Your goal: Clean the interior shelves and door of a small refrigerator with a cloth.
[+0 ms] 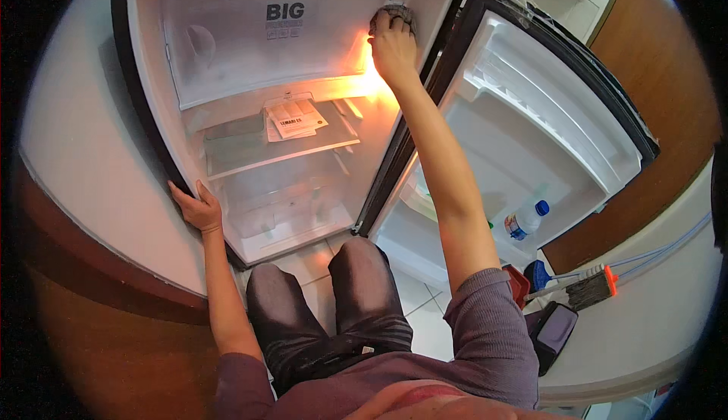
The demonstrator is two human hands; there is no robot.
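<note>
In front of me a refrigerator (250, 252) stands with its door (500, 135) swung out to the right. My right hand (395, 41) presses a dark grey cloth (406, 13) against the upper right of the interior, beside the freezer compartment door (227, 56). A warm lamp glows just below that hand. On the left, my left hand (199, 206) grips the dark edge of the cabinet, thumb inside and fingers outside. Below the freezer compartment, printed leaflets (296, 118) lie on a glass shelf (239, 152).
A plastic bottle with a blue cap (520, 222) sits in the door's lower part. At the right are a brush with dark bristles (591, 289), a blue brush head (536, 275), a red dustpan (516, 286) and a dark case (554, 334). My knees are close to the refrigerator's base.
</note>
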